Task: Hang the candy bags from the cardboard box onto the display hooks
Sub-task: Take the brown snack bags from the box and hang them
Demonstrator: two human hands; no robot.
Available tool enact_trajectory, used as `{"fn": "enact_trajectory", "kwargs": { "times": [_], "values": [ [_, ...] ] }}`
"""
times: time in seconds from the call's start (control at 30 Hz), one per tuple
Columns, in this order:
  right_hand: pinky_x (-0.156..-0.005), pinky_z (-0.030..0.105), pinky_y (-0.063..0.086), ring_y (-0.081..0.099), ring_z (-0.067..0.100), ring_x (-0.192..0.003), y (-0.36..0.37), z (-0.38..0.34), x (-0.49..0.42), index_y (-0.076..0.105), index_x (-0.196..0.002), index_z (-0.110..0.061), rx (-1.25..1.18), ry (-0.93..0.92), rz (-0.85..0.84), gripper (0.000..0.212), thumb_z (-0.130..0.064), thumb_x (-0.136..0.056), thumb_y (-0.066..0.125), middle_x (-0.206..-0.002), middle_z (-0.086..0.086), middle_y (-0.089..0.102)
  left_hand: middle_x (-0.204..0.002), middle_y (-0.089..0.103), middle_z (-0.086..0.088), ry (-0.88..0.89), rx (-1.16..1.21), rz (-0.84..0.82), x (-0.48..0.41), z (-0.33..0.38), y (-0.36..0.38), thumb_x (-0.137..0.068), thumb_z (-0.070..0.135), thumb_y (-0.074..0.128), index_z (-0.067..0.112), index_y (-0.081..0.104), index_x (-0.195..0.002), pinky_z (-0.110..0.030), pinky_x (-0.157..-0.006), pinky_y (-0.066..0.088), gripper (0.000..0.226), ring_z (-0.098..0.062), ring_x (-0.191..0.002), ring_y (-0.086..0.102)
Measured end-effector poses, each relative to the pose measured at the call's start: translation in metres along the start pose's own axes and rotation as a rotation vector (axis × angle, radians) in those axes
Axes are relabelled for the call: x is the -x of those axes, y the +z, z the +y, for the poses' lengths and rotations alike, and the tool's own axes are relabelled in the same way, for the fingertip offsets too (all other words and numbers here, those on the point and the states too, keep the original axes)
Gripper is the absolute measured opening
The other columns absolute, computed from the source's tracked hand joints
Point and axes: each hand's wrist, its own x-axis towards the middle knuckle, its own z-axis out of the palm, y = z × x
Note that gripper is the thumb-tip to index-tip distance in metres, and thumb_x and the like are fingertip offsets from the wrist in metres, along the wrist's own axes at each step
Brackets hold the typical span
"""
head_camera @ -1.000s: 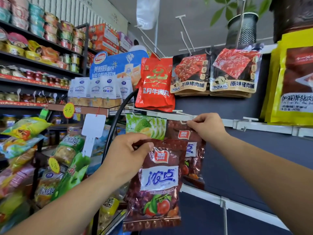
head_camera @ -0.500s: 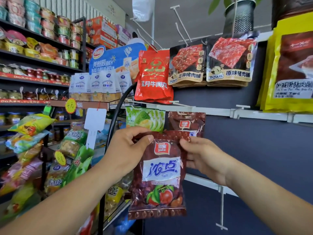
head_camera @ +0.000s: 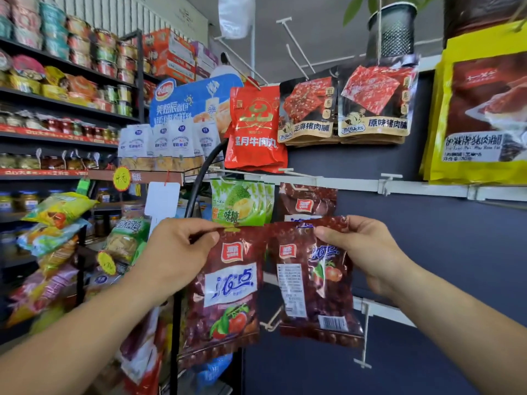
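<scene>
Head view: both hands are up at the display, each holding one candy bag by its top edge. The left hand (head_camera: 176,252) pinches the top corner of the left bag (head_camera: 228,289), thumb on the front, and the bag hangs straight with its printed face to the camera. The right hand (head_camera: 368,252) grips the top of the right bag (head_camera: 310,280), which is turned and creased so the back label and barcode show. The two bags are touching or slightly overlapped at their inner edges. Step in hand, as I judge it: the pair is separated and one is being readied for hanging. A hung bag (head_camera: 306,201) of the same brand sits just above and behind them on a hook (head_camera: 296,173) of the white rail (head_camera: 427,188). The next move likely calls for turning the right bag face-out, finding its hang hole and threading it over that hook tip. The hole itself is too small to make out. Count: two dark red candy bags in hand and at least one on the hook. The green bags (head_camera: 239,203) beside it number three or four by their edges. Two empty pegs (head_camera: 363,337) stand out lower down. The cardboard box is out of view
</scene>
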Motion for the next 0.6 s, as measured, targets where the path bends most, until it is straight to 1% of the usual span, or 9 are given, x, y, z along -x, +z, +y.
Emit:
{"fn": "enact_trajectory", "kwargs": {
  "times": [0.07, 0.2, 0.27, 0.3, 0.37, 0.43, 0.5, 0.57, 0.6],
  "values": [
    [-0.055, 0.025, 0.058, 0.077, 0.018, -0.067, 0.003, -0.001, 0.001, 0.073, -0.090, -0.006, -0.015, -0.039, 0.013, 0.008, -0.004, -0.086, 0.080, -0.084, 0.012, 0.081, -0.077, 0.079, 0.011, -0.009, -0.020, -0.010, 0.004, 0.003, 0.002, -0.096, 0.011, 0.067, 0.027, 0.080, -0.093, -0.011, -0.053, 0.052, 0.021, -0.013, -0.065, 0.073],
    [-0.063, 0.028, 0.059, 0.079, 0.018, -0.074, 0.011, -0.002, 0.004, 0.070, -0.092, -0.013, 0.005, -0.063, 0.008, 0.006, -0.009, -0.094, 0.074, -0.087, 0.007, 0.082, -0.076, 0.080, 0.008, -0.067, 0.065, -0.008, 0.008, 0.010, 0.010, -0.097, 0.009, 0.065, 0.019, 0.080, -0.092, -0.017, -0.057, 0.059, 0.019, -0.007, -0.065, 0.075],
    [-0.066, 0.032, 0.059, 0.079, 0.019, -0.075, 0.014, -0.003, 0.004, 0.069, -0.091, -0.013, 0.049, -0.106, 0.035, 0.007, -0.011, -0.094, 0.074, -0.087, 0.006, 0.082, -0.073, 0.079, 0.007, -0.065, 0.076, 0.014, 0.010, 0.014, 0.012, -0.098, 0.008, 0.064, 0.017, 0.080, -0.090, -0.014, -0.052, 0.055, 0.020, -0.006, -0.062, 0.073],
    [-0.065, 0.034, 0.059, 0.078, 0.020, -0.073, 0.016, -0.003, 0.004, 0.068, -0.088, -0.014, 0.103, -0.146, 0.073, 0.009, -0.012, -0.094, 0.075, -0.085, 0.005, 0.081, -0.072, 0.079, 0.005, -0.064, 0.091, 0.036, 0.010, 0.016, 0.014, -0.098, 0.007, 0.064, 0.017, 0.080, -0.088, -0.014, -0.050, 0.053, 0.021, -0.006, -0.059, 0.072],
    [-0.055, 0.035, 0.055, 0.071, 0.021, -0.060, 0.023, -0.001, 0.006, 0.065, -0.080, -0.016, 0.222, -0.243, 0.153, 0.017, -0.016, -0.093, 0.076, -0.073, 0.001, 0.077, -0.071, 0.079, 0.001, -0.070, 0.148, 0.075, 0.014, 0.022, 0.020, -0.097, 0.007, 0.063, 0.015, 0.081, -0.087, -0.018, -0.050, 0.054, 0.022, -0.010, -0.058, 0.072],
    [-0.050, 0.030, 0.044, 0.054, 0.014, -0.051, 0.036, 0.003, 0.011, 0.058, -0.074, -0.014, 0.264, -0.307, 0.148, 0.026, -0.017, -0.092, 0.076, -0.061, -0.002, 0.065, -0.073, 0.079, -0.003, -0.079, 0.250, 0.060, 0.021, 0.032, 0.034, -0.097, 0.007, 0.063, 0.015, 0.081, -0.087, -0.029, -0.059, 0.059, 0.022, -0.020, -0.065, 0.074],
    [-0.049, 0.025, 0.040, 0.048, 0.007, -0.048, 0.053, 0.005, 0.024, 0.052, -0.067, -0.015, 0.203, -0.307, 0.073, 0.035, -0.013, -0.093, 0.075, -0.057, -0.004, 0.058, -0.081, 0.081, -0.005, -0.108, 0.380, 0.017, 0.032, 0.042, 0.050, -0.098, 0.007, 0.062, 0.016, 0.082, -0.091, -0.044, -0.076, 0.063, 0.022, -0.026, -0.078, 0.076],
    [-0.051, 0.025, 0.043, 0.051, 0.008, -0.049, 0.067, 0.005, 0.041, 0.053, -0.062, -0.018, 0.114, -0.282, -0.024, 0.038, -0.014, -0.095, 0.073, -0.058, -0.002, 0.060, -0.090, 0.082, -0.002, -0.138, 0.500, -0.015, 0.041, 0.047, 0.061, -0.100, 0.007, 0.060, 0.018, 0.082, -0.097, -0.048, -0.090, 0.061, 0.024, -0.025, -0.093, 0.077],
    [-0.058, 0.029, 0.047, 0.058, 0.012, -0.056, 0.070, 0.007, 0.050, 0.060, -0.066, -0.017, 0.092, -0.276, -0.074, 0.032, -0.020, -0.096, 0.073, -0.065, 0.002, 0.067, -0.094, 0.082, 0.000, -0.163, 0.543, -0.026, 0.043, 0.047, 0.064, -0.101, 0.009, 0.059, 0.019, 0.081, -0.099, -0.045, -0.094, 0.060, 0.024, -0.023, -0.098, 0.077]
  ]
}}
